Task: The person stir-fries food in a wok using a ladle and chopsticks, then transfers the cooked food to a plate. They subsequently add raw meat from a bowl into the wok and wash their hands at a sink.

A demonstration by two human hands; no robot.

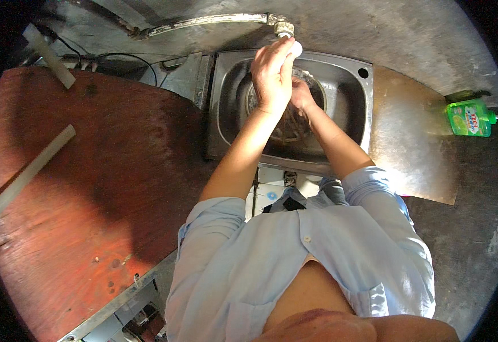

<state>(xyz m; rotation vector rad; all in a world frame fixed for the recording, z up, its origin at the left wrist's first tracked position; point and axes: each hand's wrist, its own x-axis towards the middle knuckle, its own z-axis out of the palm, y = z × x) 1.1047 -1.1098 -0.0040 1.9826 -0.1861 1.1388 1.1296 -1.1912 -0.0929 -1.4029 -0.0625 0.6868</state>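
Note:
My left hand is raised over the back of a stainless steel sink, its fingers against a white tap mounted on the wall. Whether they grip the tap cannot be told. Lower and to the right, my right hand is over the basin with its fingers curled, partly behind my left hand; whether it holds anything is hidden. Beneath both hands, a round metal pan or basin lies in the sink, with its inside in shadow.
A green pump bottle of dish soap lies on the counter at the right. At the left is a reddish wooden board. A pale pipe runs along the wall to the tap. The sink has a small round hole at its back right corner.

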